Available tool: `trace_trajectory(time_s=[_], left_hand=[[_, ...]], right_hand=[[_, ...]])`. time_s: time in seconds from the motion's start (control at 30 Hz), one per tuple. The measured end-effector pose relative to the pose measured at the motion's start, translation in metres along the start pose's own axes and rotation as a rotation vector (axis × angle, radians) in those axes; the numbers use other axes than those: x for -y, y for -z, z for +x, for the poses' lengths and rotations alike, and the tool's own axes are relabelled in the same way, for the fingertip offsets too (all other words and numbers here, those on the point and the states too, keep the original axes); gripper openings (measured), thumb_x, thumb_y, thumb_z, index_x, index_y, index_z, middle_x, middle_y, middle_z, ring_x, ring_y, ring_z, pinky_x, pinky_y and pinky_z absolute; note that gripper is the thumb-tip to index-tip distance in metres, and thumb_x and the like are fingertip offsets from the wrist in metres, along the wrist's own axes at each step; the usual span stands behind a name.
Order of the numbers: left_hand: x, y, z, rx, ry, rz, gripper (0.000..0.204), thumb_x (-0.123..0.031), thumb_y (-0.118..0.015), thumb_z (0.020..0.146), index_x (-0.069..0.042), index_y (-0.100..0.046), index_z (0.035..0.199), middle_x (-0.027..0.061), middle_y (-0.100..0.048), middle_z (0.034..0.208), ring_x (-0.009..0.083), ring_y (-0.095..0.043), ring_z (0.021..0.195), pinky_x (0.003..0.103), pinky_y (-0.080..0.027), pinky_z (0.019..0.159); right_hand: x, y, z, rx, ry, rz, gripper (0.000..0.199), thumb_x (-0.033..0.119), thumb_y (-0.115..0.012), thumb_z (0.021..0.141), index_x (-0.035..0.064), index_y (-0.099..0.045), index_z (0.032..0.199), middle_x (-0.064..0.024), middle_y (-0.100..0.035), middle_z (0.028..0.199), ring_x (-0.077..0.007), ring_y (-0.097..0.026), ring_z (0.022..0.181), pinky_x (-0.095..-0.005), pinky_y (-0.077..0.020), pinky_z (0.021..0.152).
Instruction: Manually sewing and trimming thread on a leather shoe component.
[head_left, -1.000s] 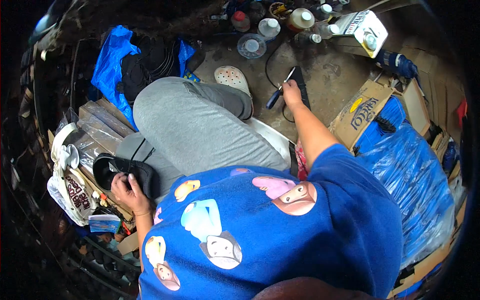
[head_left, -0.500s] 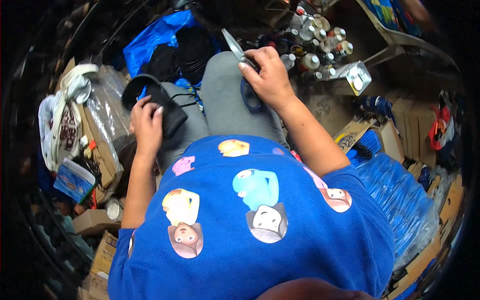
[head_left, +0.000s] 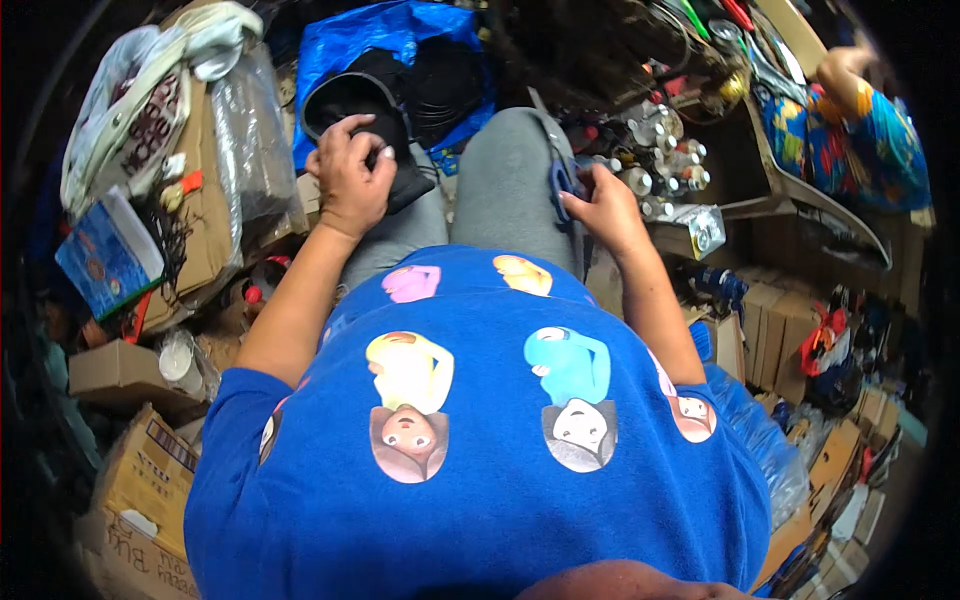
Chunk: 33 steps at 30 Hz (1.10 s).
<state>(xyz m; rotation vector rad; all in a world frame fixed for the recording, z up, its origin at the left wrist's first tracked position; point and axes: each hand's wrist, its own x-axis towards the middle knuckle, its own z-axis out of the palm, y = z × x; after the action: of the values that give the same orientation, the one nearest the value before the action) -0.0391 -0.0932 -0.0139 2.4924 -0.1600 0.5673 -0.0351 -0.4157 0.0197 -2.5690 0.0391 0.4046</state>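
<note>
Presently over the left thigh point(head_left: 405, 232): black cap point(head_left: 408, 186), rounded rim toward the blue plastic sheet point(head_left: 340, 36), dark cloth toward the lap. On it, left grip point(head_left: 352, 182) with fingers bent; cannot tell whether pinching cloth or merely resting. Beside the right thigh point(head_left: 505, 190), right grip point(head_left: 600, 208), closed around blue-handled scissors point(head_left: 560, 186), blades hard to make out. As for the cap: judged light, limp in the cloth, stiffer along the rim; unlikely to slip or break, likely to sag if lifted from one side. Best held across the rim, cloth supported from beneath. As for the scissors: judged rigid, smooth-bladed, best held by the handles.
</note>
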Motion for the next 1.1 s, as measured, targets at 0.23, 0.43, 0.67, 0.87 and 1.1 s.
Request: trace_trajectory(time_s=[0.23, 0.43, 0.67, 0.87, 1.1], left_hand=[[0.009, 0.002, -0.006, -0.04, 0.05, -0.053, 0.008, -0.017, -0.061, 0.069, -0.012, -0.058, 0.075, 0.0035, -0.053, 0.113, 0.0241, -0.045, 0.107, 0.039, -0.025, 0.087], [0.011, 0.004, -0.008, -0.062, 0.07, -0.101, 0.009, -0.016, -0.06, 0.069, -0.012, -0.057, 0.075, 0.0049, -0.053, 0.113, 0.0249, -0.045, 0.107, 0.04, -0.025, 0.09], [0.012, 0.007, -0.01, -0.067, 0.083, -0.091, 0.01, -0.018, -0.06, 0.069, -0.012, -0.058, 0.077, 0.0055, -0.051, 0.106, 0.0243, -0.045, 0.104, 0.04, -0.024, 0.088], [0.013, 0.007, -0.01, -0.075, 0.07, -0.08, 0.011, -0.02, -0.061, 0.07, -0.012, -0.058, 0.077, 0.0051, -0.05, 0.103, 0.0231, -0.045, 0.101, 0.039, -0.025, 0.086], [0.014, 0.005, -0.012, -0.126, 0.07, -0.097, 0.009, -0.019, -0.063, 0.066, -0.013, -0.059, 0.071, 0.0042, -0.051, 0.098, 0.0214, -0.045, 0.1, 0.039, -0.025, 0.082]], right_hand=[[0.036, 0.021, 0.002, 0.554, 0.037, 0.657, 0.03, 0.017, -0.068, 0.077, -0.0008, -0.057, 0.098, -0.004, -0.062, 0.083, -0.0103, -0.057, 0.069, -0.023, -0.0442, 0.064], [0.055, -0.009, 0.009, 0.978, -0.019, 0.807, 0.049, 0.034, -0.073, 0.072, 0.0009, -0.053, 0.103, -0.0025, -0.058, 0.077, -0.0097, -0.053, 0.07, -0.0217, -0.0412, 0.066], [0.063, -0.018, 0.028, 0.992, 0.005, 0.771, 0.037, 0.042, -0.064, 0.078, 0.0064, -0.058, 0.089, -0.0017, -0.059, 0.075, -0.0111, -0.053, 0.071, -0.0248, -0.0399, 0.067], [0.071, -0.036, 0.039, 1.043, -0.05, 0.864, 0.051, 0.046, -0.065, 0.076, 0.0013, -0.057, 0.098, -0.0045, -0.058, 0.08, -0.0139, -0.054, 0.07, -0.0266, -0.0425, 0.064], [0.08, -0.052, 0.038, 1.006, 0.011, 0.916, 0.05, 0.042, -0.069, 0.075, 0.0001, -0.057, 0.1, -0.0033, -0.055, 0.077, -0.0127, -0.052, 0.065, -0.0247, -0.0426, 0.057]])
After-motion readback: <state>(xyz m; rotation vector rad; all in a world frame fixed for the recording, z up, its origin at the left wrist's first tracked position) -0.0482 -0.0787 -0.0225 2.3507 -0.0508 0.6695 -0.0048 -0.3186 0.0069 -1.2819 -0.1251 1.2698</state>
